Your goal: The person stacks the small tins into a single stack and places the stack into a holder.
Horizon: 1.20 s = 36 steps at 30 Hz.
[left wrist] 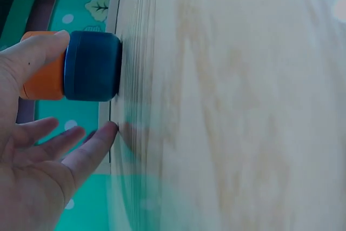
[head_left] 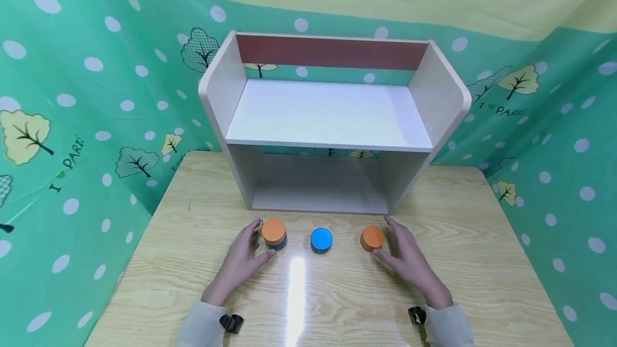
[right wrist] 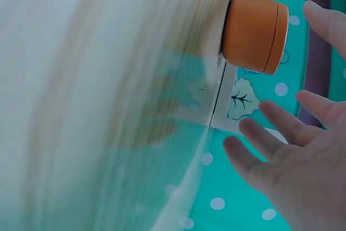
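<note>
At the left, a small round orange jar (head_left: 273, 230) sits stacked on a dark blue jar (left wrist: 93, 66). My left hand (head_left: 239, 262) is around this stack with fingers spread; in the left wrist view its thumb overlaps the orange jar. A single orange jar (head_left: 372, 238) stands at the right. Beside it, my right hand (head_left: 408, 262) has its thumb and fingers apart, and the right wrist view shows a gap between them and the jar. Between the two hands stands a bright blue-topped jar (head_left: 321, 239), which neither hand touches.
A white two-level shelf (head_left: 330, 114) with a dark red back strip stands behind the jars. The wooden table (head_left: 347, 304) reaches under everything, with a light reflection in front. A green patterned curtain (head_left: 87, 138) hangs around the table.
</note>
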Available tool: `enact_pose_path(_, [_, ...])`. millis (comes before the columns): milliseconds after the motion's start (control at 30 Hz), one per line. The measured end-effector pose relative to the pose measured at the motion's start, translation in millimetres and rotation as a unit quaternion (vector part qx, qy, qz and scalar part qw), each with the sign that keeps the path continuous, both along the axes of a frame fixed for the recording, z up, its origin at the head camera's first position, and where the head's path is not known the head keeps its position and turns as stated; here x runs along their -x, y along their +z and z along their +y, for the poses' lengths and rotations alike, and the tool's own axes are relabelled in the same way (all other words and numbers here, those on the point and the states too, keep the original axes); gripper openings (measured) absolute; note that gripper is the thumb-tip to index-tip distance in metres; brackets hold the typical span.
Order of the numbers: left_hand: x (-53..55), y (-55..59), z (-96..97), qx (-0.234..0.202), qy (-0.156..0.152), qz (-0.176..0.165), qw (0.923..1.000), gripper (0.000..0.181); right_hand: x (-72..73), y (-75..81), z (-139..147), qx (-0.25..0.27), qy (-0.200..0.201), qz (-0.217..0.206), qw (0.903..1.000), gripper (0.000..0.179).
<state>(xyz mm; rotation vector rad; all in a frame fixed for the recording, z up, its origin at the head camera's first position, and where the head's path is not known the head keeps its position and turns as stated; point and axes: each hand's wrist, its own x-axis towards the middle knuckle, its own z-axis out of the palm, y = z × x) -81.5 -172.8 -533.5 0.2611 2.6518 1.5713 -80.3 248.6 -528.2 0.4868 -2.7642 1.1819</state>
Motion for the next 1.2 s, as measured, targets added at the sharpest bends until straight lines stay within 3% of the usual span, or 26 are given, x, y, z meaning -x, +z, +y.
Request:
enact_pose_path(633, [6.2,-5.0,1.9,0.000,0.008,-0.009,0.9999,0.078,4.3,-1.4,-5.9,0.050,0.017,-0.052,0.9973,0.082])
enact_pose_path(1200, [6.6,-4.3,5.7,-0.007,0.012,-0.011,0.9998,0.077,7.0,-4.7,-5.1,0.077,0.037,-0.055,0.9948,0.075])
